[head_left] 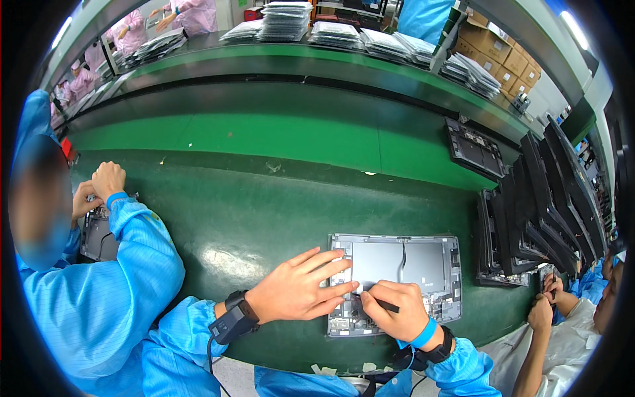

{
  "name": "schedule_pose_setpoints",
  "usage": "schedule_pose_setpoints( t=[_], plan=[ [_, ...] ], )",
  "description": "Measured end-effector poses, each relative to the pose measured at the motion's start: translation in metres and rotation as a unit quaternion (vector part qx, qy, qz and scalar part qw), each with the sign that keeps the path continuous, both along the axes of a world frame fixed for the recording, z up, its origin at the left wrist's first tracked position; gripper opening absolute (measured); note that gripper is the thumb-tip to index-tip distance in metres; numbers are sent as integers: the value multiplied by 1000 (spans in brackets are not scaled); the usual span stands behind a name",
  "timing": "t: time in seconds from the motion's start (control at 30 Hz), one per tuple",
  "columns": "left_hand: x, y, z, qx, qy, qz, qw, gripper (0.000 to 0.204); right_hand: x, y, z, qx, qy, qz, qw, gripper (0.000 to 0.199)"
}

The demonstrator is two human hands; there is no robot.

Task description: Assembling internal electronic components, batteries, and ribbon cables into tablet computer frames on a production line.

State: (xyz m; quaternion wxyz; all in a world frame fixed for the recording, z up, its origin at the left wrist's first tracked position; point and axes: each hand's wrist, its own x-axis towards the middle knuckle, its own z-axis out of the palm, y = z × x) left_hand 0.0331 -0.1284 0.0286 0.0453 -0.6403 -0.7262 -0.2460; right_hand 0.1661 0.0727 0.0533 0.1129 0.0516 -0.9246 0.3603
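Observation:
An opened tablet housing (430,264) lies flat on the green bench in front of me, with a large grey panel, a dark cable strip and small parts along its near edge. My left hand (301,288) is stretched out, fingers spread, with the fingertips resting on the housing's left side. Over the near part of the housing, my right hand (400,311) is closed around a slim black tool (387,306). The tool's tip is hidden behind the fingers, so its exact kind does not show.
Dark tablet housings (529,205) stand stacked and leaning at the right, with another housing (475,147) beyond them. Co-workers sit on both sides; the left one's hands (102,185) work over a similar device (99,238). Wrapped flat packs (284,21) line the raised shelf behind.

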Motion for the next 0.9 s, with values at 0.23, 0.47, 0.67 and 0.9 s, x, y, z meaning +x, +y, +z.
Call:
schedule_pose_setpoints(
  t=[0.23,0.47,0.67,0.9],
  plan=[
    [2,0,-3,14,-11,10,1000,35,-2,-7,0,78,30,-7,996,19],
    [1,0,-4,19,9,18,1000,37,7,-11,2,104,17,7,994,20],
    [4,-1,-6,6,15,14,1000,37,9,-11,3,100,14,2,995,20],
    [15,-11,-10,1,-41,-6,999,36,8,-11,4,64,11,-7,998,19]
  ],
)
